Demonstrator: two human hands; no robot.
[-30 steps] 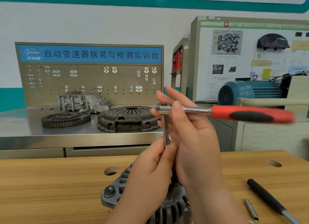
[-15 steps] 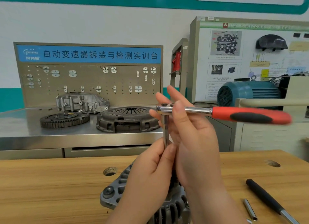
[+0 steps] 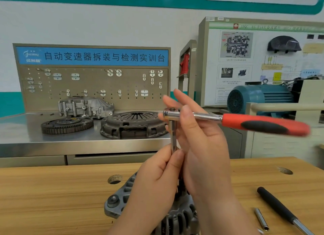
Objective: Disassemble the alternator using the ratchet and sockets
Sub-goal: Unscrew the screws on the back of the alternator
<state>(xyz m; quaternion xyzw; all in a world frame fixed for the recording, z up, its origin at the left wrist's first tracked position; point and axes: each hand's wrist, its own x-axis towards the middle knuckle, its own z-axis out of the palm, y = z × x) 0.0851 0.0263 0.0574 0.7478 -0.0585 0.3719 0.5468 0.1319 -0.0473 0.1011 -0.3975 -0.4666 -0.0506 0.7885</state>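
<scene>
A grey cast alternator (image 3: 121, 199) stands on the wooden bench (image 3: 52, 191) at the bottom centre, mostly hidden behind my hands. A ratchet (image 3: 263, 124) with a red and black handle is held level above it, handle pointing right. A chrome extension bar (image 3: 173, 134) hangs straight down from the ratchet head toward the alternator. My left hand (image 3: 157, 185) pinches the lower part of the extension bar. My right hand (image 3: 201, 147) cups the ratchet head, thumb over the neck and fingers spread. The socket end is hidden.
A black-handled tool (image 3: 277, 205) and a small chrome socket piece (image 3: 261, 219) lie at the bench's right. A round hole (image 3: 114, 179) sits left of the alternator. Behind, a steel counter holds a flywheel (image 3: 66, 125), a clutch cover (image 3: 133, 124) and a housing (image 3: 84, 107).
The ratchet handle has dipped slightly at its right end; my hands keep the same grip on the head and extension bar.
</scene>
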